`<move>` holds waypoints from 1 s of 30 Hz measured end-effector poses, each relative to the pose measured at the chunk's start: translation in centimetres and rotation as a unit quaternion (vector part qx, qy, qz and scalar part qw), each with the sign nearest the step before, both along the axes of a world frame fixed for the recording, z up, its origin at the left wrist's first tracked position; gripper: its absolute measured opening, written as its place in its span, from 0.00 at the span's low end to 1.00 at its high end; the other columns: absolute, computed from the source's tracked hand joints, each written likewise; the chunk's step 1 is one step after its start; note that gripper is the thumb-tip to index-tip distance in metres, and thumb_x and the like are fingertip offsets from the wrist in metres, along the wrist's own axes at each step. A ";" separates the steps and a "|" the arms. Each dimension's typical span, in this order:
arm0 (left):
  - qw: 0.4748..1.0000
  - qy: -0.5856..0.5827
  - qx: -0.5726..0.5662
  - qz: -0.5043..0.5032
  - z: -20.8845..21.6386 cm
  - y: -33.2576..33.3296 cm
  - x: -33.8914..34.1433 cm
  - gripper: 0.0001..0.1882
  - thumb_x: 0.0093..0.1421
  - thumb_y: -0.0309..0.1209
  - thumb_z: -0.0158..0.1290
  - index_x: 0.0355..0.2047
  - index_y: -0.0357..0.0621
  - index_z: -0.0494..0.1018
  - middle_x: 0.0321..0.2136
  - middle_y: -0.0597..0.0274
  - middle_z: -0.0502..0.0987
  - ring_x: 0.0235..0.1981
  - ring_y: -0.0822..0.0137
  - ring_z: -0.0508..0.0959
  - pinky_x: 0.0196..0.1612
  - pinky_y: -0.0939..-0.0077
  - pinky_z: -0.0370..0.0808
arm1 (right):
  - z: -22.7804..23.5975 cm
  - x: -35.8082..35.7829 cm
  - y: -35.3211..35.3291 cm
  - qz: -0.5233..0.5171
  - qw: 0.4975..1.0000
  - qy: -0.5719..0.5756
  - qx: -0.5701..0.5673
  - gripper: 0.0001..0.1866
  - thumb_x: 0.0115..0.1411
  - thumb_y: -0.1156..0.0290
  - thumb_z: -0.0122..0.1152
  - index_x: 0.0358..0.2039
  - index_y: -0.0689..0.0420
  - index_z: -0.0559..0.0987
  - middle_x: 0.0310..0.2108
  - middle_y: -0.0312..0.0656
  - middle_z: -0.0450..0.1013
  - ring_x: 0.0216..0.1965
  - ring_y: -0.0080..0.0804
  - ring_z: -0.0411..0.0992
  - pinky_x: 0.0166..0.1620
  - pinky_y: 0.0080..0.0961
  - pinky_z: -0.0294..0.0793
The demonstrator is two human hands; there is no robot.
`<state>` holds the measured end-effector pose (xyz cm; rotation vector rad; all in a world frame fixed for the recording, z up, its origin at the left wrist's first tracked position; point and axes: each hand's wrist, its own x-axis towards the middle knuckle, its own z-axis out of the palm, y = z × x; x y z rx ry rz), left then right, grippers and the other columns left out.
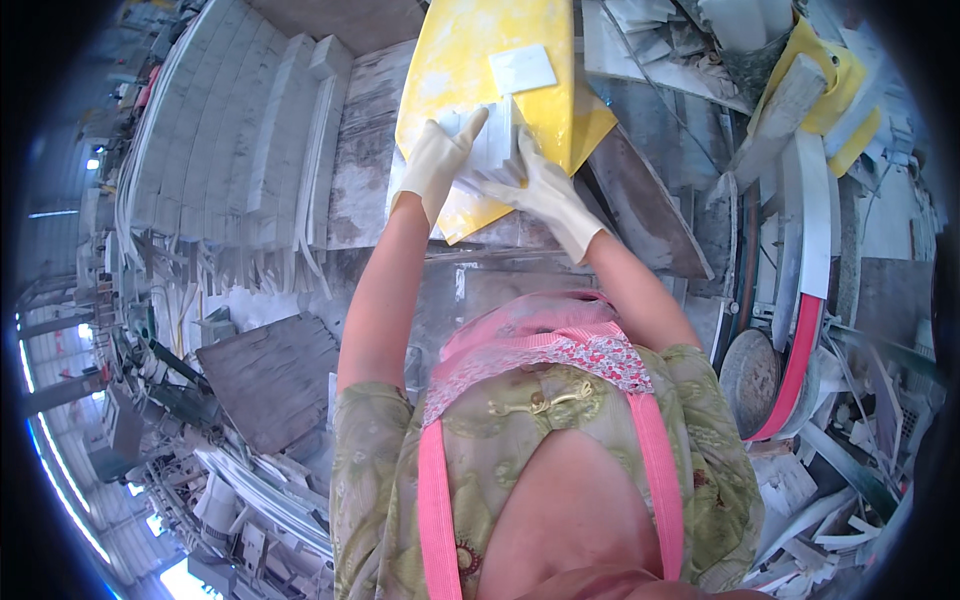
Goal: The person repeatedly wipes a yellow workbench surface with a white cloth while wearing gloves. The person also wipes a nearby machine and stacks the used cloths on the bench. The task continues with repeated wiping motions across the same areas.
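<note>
My left hand and my right hand wear off-white rubber gloves. Between them is a small stack of pale square tiles, its layered edges showing. The left hand's fingers and thumb close on the stack's left side. On its right side, the right hand grips with the thumb up along the edge and the fingers partly under it. Beneath lies a yellow sheet, smeared with white dust. A single white square tile rests flat on the sheet, just beyond the stack.
Tall rows of grey-white slabs stand at the left. A wooden board leans right of the sheet. Farther right is a belt machine with a red belt and a round wheel. Broken stone pieces lie at the far right.
</note>
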<state>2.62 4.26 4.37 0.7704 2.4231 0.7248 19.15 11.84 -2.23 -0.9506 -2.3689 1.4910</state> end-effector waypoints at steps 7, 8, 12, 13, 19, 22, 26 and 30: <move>0.995 -0.075 0.050 0.038 1.7 -2.3 3.8 0.46 0.60 0.49 0.61 0.66 0.25 0.59 0.60 0.36 0.71 0.62 0.51 0.72 0.63 0.65 0.66 | -1.0 -0.2 6.7 0.104 0.986 0.039 0.121 0.77 0.34 0.48 0.84 0.76 0.57 0.42 0.73 0.58 0.51 0.71 0.59 0.54 0.71 0.40 0.60; 0.994 -0.083 0.062 0.044 1.7 -2.4 4.2 0.47 0.60 0.49 0.61 0.67 0.25 0.58 0.61 0.36 0.70 0.63 0.51 0.71 0.64 0.65 0.65 | -1.2 -0.8 7.1 0.119 0.983 0.049 0.132 0.78 0.33 0.48 0.85 0.76 0.57 0.42 0.73 0.57 0.51 0.71 0.59 0.54 0.71 0.40 0.59; 0.996 -0.025 0.039 0.076 1.4 -1.8 5.2 0.49 0.60 0.46 0.62 0.69 0.26 0.53 0.62 0.35 0.68 0.65 0.49 0.69 0.65 0.63 0.65 | -1.9 -1.9 6.9 0.150 0.977 0.035 0.148 0.80 0.30 0.48 0.85 0.75 0.60 0.41 0.73 0.53 0.52 0.70 0.57 0.56 0.72 0.39 0.59; 0.996 -0.016 0.032 0.076 1.3 -1.6 5.2 0.49 0.60 0.46 0.62 0.69 0.26 0.53 0.62 0.34 0.68 0.65 0.49 0.69 0.65 0.64 0.65 | -2.0 -2.0 6.5 0.149 0.976 0.035 0.152 0.80 0.31 0.48 0.85 0.75 0.61 0.42 0.73 0.54 0.53 0.70 0.57 0.56 0.72 0.39 0.59; 0.997 0.022 -0.025 0.068 1.1 -1.6 4.3 0.49 0.61 0.48 0.62 0.69 0.26 0.54 0.63 0.34 0.67 0.63 0.48 0.71 0.64 0.65 0.67 | -2.1 -1.8 4.6 0.097 0.983 0.044 0.150 0.77 0.34 0.44 0.84 0.75 0.59 0.43 0.71 0.56 0.55 0.71 0.53 0.56 0.72 0.38 0.59; 0.973 0.109 -0.143 -0.144 2.6 -2.1 2.8 0.44 0.64 0.49 0.58 0.70 0.31 0.56 0.64 0.42 0.67 0.62 0.53 0.71 0.64 0.70 0.66 | -1.9 -1.6 4.6 0.101 0.978 0.026 0.180 0.76 0.37 0.41 0.82 0.74 0.62 0.44 0.70 0.55 0.57 0.71 0.51 0.57 0.72 0.37 0.59; 0.971 -0.016 -0.188 -0.147 3.2 0.3 1.3 0.43 0.62 0.50 0.61 0.67 0.30 0.62 0.61 0.46 0.70 0.55 0.58 0.75 0.60 0.72 0.70 | -1.6 -1.2 4.8 0.111 0.979 0.037 0.164 0.74 0.38 0.40 0.81 0.74 0.64 0.45 0.70 0.53 0.59 0.70 0.47 0.58 0.73 0.35 0.56; 0.981 -0.005 -0.194 -0.017 1.6 3.3 2.6 0.59 0.48 0.56 0.71 0.65 0.21 0.57 0.59 0.39 0.71 0.55 0.55 0.77 0.57 0.70 0.75 | -2.0 -1.3 4.6 0.094 0.977 0.054 0.186 0.74 0.38 0.43 0.82 0.74 0.64 0.45 0.70 0.52 0.58 0.71 0.46 0.57 0.73 0.34 0.54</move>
